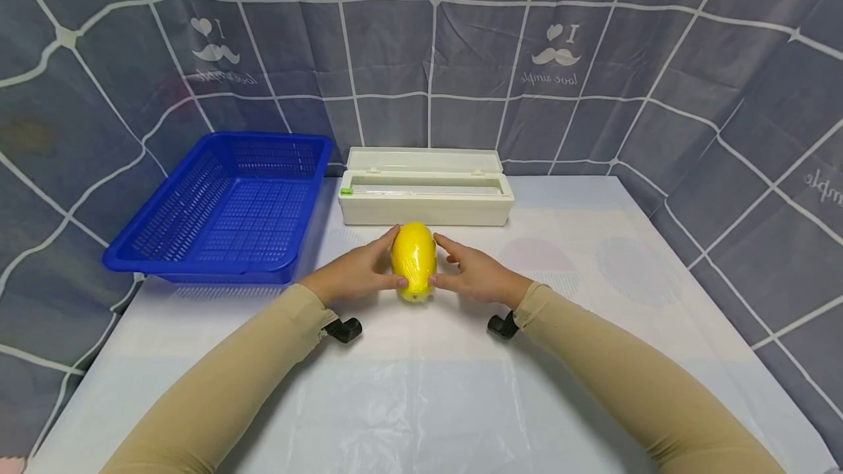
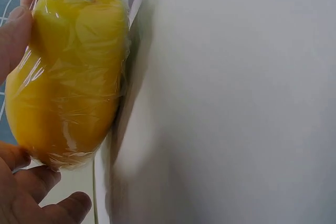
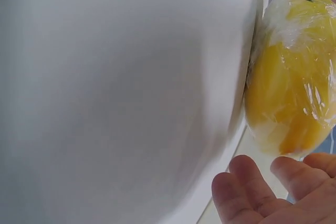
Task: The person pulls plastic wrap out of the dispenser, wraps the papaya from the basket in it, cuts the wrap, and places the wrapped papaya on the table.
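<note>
A yellow mango (image 1: 414, 258), wrapped in clear film that wrinkles over its skin, is on the table between my two hands. In the left wrist view a small green stem spot marks the near end of the mango (image 2: 73, 72). My left hand (image 1: 358, 265) holds its left side, thumb near the front and fingers toward the far end. From the other side my right hand (image 1: 477, 269) holds it with thumb and forefinger; other fingers (image 3: 244, 174) are spread beside its far end in the right wrist view.
Just behind the mango stands a white cling film box (image 1: 424, 209), its lid (image 1: 424, 159) raised and a green piece at its left end. A blue plastic basket (image 1: 296, 269) is at the left. Grey checked curtain (image 1: 474, 42) surrounds the white-covered table (image 1: 408, 415).
</note>
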`<state>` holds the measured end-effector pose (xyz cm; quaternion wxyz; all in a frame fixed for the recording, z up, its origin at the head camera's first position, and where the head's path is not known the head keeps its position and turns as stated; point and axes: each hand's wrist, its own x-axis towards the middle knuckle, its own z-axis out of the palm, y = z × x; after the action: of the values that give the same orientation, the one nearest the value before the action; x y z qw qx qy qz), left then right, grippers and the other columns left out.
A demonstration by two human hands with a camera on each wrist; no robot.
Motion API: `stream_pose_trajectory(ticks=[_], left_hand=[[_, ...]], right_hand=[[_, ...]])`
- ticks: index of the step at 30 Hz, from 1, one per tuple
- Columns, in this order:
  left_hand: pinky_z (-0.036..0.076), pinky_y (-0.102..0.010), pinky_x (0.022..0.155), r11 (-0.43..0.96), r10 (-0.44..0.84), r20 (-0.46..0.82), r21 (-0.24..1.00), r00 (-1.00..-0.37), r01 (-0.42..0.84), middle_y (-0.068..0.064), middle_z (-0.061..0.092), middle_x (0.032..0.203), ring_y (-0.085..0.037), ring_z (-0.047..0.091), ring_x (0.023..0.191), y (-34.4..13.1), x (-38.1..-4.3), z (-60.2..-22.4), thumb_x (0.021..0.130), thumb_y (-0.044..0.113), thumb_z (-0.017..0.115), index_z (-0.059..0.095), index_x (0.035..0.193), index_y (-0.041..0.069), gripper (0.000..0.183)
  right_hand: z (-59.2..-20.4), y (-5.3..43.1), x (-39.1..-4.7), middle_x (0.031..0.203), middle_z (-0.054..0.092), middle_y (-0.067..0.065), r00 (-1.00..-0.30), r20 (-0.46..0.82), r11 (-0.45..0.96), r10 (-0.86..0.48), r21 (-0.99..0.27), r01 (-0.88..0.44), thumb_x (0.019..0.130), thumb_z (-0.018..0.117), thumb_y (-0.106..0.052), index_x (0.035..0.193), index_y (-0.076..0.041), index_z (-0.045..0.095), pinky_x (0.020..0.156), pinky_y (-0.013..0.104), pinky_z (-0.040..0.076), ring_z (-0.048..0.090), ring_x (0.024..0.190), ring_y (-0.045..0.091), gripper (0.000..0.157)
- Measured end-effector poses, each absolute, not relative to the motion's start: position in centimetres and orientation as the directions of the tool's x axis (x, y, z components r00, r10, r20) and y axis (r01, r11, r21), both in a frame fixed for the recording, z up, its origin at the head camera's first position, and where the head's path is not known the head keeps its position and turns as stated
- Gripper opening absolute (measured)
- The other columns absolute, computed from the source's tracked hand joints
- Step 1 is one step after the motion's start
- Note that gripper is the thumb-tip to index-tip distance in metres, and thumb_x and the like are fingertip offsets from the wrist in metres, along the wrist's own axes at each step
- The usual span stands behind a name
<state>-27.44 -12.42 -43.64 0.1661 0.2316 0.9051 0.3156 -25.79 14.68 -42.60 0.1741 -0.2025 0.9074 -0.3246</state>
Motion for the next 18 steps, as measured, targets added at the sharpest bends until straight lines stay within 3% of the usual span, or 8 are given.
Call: stream_pose_trajectory(ticks=[10, 18], left_hand=[[0.022, -0.066, 0.128, 0.661, 0.524, -0.129, 0.685, -0.842, 0.306, -0.009, 0.022, 0.176, -0.039, 0.027, 0.160, -11.4, -27.6, -44.2, 0.088, 0.062, 0.077, 0.006, 0.171, 0.026, 0.115], [0.023, -0.067, 0.127, 0.643, 0.515, -0.125, 0.711, -0.848, 0.286, -0.013, 0.030, 0.173, -0.039, 0.031, 0.159, -10.5, -27.7, -44.2, 0.086, 0.058, 0.082, 0.013, 0.170, 0.028, 0.113]], right_hand=[[-42.8, 15.1, -25.6, 0.173, 0.032, 0.005, -0.864, -0.184, 0.722, -0.468, -0.643, -0.254, 0.098, 0.074, -0.040, 0.170, -0.023, 0.016, 0.117, 0.058, 0.046, 0.056, 0.141, 0.037, 0.094], [-42.1, 15.2, -25.7, 0.170, 0.038, 0.008, -0.870, -0.204, 0.757, -0.449, -0.605, -0.249, 0.092, 0.081, -0.044, 0.169, -0.018, 0.022, 0.121, 0.058, 0.042, 0.050, 0.147, 0.037, 0.101]])
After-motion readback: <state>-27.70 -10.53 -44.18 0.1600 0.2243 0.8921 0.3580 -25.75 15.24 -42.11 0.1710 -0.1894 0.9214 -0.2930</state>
